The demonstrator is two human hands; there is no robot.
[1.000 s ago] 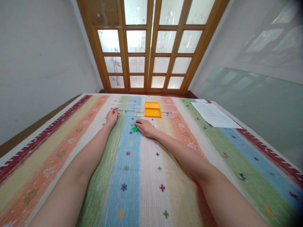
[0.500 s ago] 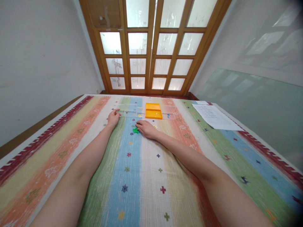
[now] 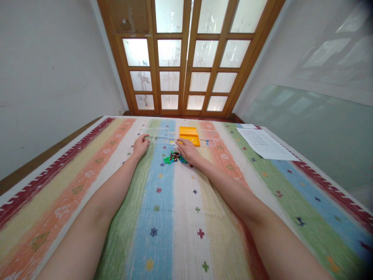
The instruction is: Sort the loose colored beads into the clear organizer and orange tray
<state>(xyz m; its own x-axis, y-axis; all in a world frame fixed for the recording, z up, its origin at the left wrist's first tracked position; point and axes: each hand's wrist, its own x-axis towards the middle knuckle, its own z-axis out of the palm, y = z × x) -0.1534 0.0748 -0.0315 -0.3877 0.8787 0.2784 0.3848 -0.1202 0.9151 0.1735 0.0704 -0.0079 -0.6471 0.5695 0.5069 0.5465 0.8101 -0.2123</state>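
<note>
A pile of small plastic pieces (image 3: pixel 175 157), mostly green, dark red and blue, lies on the striped cloth. My left hand (image 3: pixel 140 146) rests at the left end of a clear plastic box (image 3: pixel 159 141). Its fingers are curled together, and what they hold, if anything, is too small to tell. Just beyond the pile, my right hand (image 3: pixel 188 151) reaches to the near edge of the boxes with fingertips pinched together. Anything between them cannot be made out. A yellow open box (image 3: pixel 189 131) lies behind my right fingers, which hide part of it.
Right of the yellow box, a clear compartment holds blue pieces (image 3: pixel 207 142). Printed paper sheets (image 3: pixel 264 144) lie on the right side of the table. Beyond the far edge stand wood-framed glass doors (image 3: pixel 186 58); a glass panel (image 3: pixel 309 132) leans at the right wall.
My right hand has moved forward and slightly right from the pile to the boxes, uncovering the dark red and blue pieces. My left hand stays at the box's left end.
</note>
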